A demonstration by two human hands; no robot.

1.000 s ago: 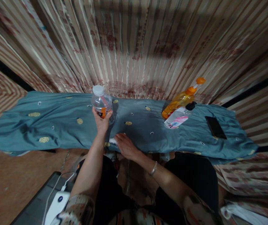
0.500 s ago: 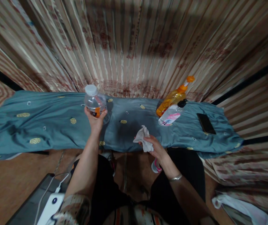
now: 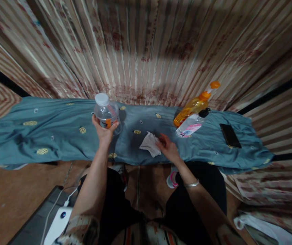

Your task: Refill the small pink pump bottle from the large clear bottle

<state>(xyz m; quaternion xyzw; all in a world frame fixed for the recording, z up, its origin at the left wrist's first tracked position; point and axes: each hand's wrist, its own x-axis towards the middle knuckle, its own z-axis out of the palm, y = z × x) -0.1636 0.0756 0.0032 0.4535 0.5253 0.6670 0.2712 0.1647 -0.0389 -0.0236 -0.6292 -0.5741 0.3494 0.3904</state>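
My left hand (image 3: 103, 131) grips a clear plastic water bottle (image 3: 105, 112) with a white cap and an orange label, held upright above the teal cloth (image 3: 59, 136) that covers the low table. My right hand (image 3: 166, 147) rests on the cloth with its fingers on a crumpled white rag (image 3: 149, 144), which lies on the table in front of me. A silver bangle sits on my right wrist.
An orange bottle (image 3: 195, 104) and a clear bottle with a pink label (image 3: 190, 125) lie at the back right. A black phone (image 3: 229, 135) lies further right. Striped curtains hang behind. A white device with a cable (image 3: 56, 226) lies on the floor at lower left.
My right hand picked the white rag up from the table's near edge, carried it rightward, and now lays it on the cloth. The left hand kept the bottle nearly still.
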